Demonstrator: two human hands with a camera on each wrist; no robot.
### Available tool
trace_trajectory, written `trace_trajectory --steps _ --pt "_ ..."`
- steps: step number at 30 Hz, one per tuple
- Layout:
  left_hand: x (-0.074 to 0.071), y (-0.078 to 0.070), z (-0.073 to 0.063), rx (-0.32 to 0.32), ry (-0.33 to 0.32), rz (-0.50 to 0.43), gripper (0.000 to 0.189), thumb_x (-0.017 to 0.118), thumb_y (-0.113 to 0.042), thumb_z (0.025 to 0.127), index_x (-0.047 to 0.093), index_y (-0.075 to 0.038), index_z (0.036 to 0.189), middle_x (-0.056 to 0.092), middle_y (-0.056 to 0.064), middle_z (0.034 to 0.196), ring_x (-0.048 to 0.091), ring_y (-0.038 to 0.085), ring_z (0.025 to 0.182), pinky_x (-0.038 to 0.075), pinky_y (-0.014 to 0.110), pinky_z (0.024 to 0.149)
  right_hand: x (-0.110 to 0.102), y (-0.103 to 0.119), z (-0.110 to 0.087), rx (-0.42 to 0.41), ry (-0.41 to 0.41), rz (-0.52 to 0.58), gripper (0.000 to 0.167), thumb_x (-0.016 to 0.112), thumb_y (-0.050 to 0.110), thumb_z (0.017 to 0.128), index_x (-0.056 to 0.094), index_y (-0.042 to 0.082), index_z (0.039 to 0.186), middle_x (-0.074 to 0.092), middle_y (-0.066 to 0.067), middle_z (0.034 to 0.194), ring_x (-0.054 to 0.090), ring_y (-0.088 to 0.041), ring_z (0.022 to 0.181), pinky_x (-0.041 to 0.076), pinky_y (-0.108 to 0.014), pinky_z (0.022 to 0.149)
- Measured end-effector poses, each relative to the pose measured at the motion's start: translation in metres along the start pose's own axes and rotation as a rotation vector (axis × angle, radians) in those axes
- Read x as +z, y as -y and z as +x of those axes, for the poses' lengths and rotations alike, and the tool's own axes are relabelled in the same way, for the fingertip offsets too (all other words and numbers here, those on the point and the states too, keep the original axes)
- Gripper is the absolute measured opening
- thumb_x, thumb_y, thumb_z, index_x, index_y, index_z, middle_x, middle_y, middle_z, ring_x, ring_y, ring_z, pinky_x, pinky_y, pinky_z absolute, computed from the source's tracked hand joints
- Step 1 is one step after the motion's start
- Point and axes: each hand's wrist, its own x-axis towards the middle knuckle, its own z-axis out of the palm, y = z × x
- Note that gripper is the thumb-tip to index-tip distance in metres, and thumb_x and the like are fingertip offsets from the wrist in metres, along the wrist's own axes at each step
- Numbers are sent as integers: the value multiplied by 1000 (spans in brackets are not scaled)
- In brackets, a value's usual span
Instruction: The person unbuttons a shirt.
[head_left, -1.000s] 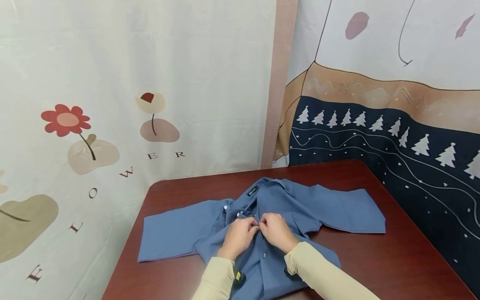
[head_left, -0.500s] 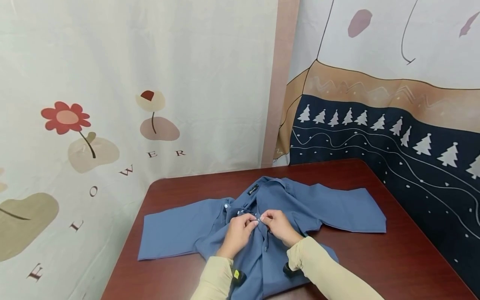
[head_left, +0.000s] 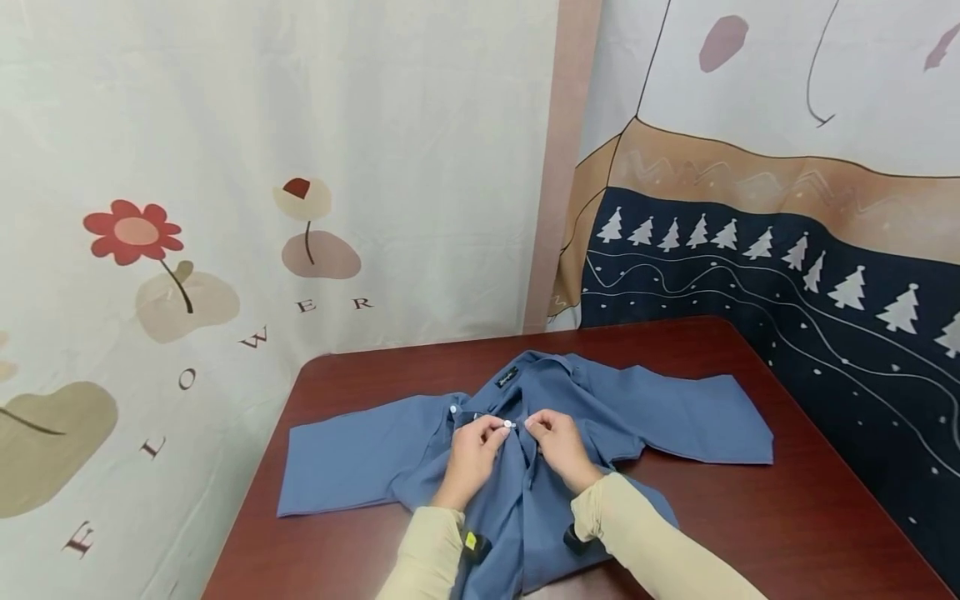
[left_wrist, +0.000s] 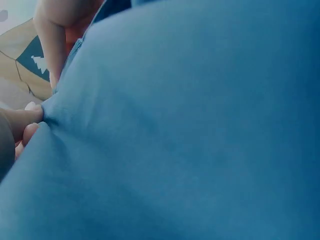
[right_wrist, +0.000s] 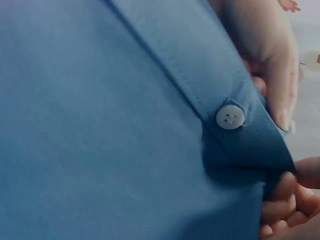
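A blue short-sleeved shirt [head_left: 337, 458] lies front up on the table, sleeves spread to both sides and collar toward the far edge. My left hand [head_left: 471, 458] pinches the front edge near the chest, with a small white button [head_left: 508, 424] at its fingertips. Just to its right, my right hand [head_left: 561, 450] pinches the cloth of the facing edge, thumb against index finger. The front is lifted between the hands. In the right wrist view, another white button [right_wrist: 230, 117] sits on the stitched placket [right_wrist: 190, 75]. Stretched blue cloth [left_wrist: 165, 125] fills most of the left wrist view.
The dark red wooden table [head_left: 750, 533] carries the shirt. Behind it hangs a pale curtain [head_left: 420, 167] with printed flowers, and a dark tree-patterned cloth [head_left: 697, 275] hangs on the right. A second white button [head_left: 453, 409] shows near the left collar point.
Both hands have moved slightly up toward the collar and drawn a little apart at the fingertips. The white button now shows clearly at my left fingertips.
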Motion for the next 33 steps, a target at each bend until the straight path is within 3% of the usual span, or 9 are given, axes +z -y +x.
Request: trace_trajectory --steps 9,16,20,24,27,29,33 --pt "-7 5 3 -104 -82 58 4 69 -15 91 72 -13 92 44 -6 56 43 9 48 39 27 49 -5 6 7 8 -18 279 16 56 5 98 58 -9 90 55 -8 58 51 -14 43 41 -24 40" --pt "-7 9 3 -186 -112 173 7 72 -18 89 74 -12 92 45 -6 56 43 11 48 38 28 50 -7 11 8 -18 -30 399 16 50 5 101 52 -9 94 60 -17 68 61 -17 51 53 -30 50" --pt "-7 10 3 -193 -122 267 15 73 -20 87 73 -11 100 45 -8 57 42 9 48 37 28 49 -8 12 10 -47 -46 428 15 47 4 102 49 -9 95 60 -19 73 66 -19 56 56 -35 55" --pt "-6 6 4 -128 -132 256 25 75 -18 86 71 -13 110 44 -10 56 41 8 47 35 28 46 -8 15 12 -47 -51 462 14 44 4 103 46 -7 96 59 -20 75 68 -20 60 57 -37 60" --pt "-6 2 4 -47 -69 171 27 73 -14 87 69 -14 114 43 -9 55 40 7 44 34 26 44 -9 17 12 -45 -52 480 14 43 5 104 45 -6 96 60 -21 77 69 -22 63 58 -38 63" --pt "-6 -2 4 -7 14 102 25 70 -12 89 70 -13 113 43 -9 53 39 6 42 34 25 42 -9 18 13 -52 -54 489 14 42 6 104 44 -5 96 60 -22 78 69 -24 65 58 -38 65" --pt "-8 -8 3 -8 188 -19 23 65 -11 91 70 -8 113 44 -7 54 39 6 43 36 25 45 -9 19 14 -69 -61 512 15 42 8 105 43 -3 95 61 -23 79 70 -26 67 57 -38 68"
